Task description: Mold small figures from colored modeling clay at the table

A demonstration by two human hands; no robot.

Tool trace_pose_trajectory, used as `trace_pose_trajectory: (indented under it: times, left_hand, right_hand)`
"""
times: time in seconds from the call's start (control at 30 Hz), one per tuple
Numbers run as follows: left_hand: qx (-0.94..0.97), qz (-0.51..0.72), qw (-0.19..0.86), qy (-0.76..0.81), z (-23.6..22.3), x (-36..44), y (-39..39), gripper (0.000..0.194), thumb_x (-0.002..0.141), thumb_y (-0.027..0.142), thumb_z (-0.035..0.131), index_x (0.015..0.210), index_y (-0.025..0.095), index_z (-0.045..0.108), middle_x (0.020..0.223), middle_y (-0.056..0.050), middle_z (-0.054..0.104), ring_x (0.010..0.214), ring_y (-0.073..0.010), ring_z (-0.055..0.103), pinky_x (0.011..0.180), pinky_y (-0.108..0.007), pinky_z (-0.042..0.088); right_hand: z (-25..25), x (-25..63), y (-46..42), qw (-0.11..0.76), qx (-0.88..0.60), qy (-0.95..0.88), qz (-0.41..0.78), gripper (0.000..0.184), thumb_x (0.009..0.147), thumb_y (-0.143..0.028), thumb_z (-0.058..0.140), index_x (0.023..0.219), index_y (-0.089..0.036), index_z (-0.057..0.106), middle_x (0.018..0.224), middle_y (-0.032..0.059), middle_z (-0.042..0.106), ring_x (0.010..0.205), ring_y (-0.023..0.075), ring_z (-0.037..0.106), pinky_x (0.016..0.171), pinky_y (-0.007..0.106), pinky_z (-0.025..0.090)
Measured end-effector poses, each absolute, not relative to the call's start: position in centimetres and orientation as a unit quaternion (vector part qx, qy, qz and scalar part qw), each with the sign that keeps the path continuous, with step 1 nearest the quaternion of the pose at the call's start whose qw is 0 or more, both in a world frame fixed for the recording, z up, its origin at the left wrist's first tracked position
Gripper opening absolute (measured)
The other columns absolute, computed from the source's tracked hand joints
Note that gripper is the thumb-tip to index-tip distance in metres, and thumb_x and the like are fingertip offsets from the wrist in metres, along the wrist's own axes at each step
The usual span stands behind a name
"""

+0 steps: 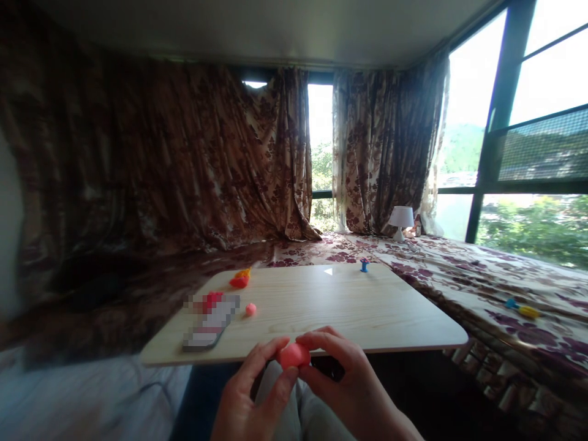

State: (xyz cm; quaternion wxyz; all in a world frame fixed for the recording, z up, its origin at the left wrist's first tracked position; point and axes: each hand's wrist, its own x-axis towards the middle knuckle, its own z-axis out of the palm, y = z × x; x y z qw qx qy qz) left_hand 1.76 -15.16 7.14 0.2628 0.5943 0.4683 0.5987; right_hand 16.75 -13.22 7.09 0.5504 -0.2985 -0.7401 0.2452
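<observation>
Just in front of the table's near edge, above the lap, both hands hold a pink lump of modelling clay (pixel 293 355). My left hand (pixel 260 383) pinches its left side between thumb and fingers. Against the right side, my right hand (pixel 342 370) presses with thumb and fingertips. The lump looks rounded, and the fingers partly cover it. A smaller pink ball (pixel 250 310) lies on the low wooden table (pixel 312 312), beyond the hands and to the left.
Left on the table are a blurred-out phone-like object (pixel 212 327), a red piece (pixel 212 301) and an orange-and-red piece (pixel 241 278). A small blue item (pixel 364 266) stands at the far edge. Blue-and-yellow things (pixel 523 309) lie on the floral cover, near a white lamp (pixel 401 219).
</observation>
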Motion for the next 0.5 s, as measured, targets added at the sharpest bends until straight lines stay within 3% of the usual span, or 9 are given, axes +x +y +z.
trace_pose_trajectory:
  times: [0.5]
  left_hand:
    - [0.603,0.604,0.275,0.443,7.34,1.87,-15.21,0.027,0.067,0.041,0.066,0.087,0.023,0.068,0.09,-0.001,0.07,0.092,-0.0201,0.062,0.077,-0.022,0.05]
  right_hand:
    - [6.96,16.78,-13.01,0.553,-0.303,-0.734,0.251,0.026,0.074,-0.011,0.064,0.097,-0.023,0.064,0.091,0.0021,0.065,0.086,0.0157,0.06,0.079,0.025,0.049]
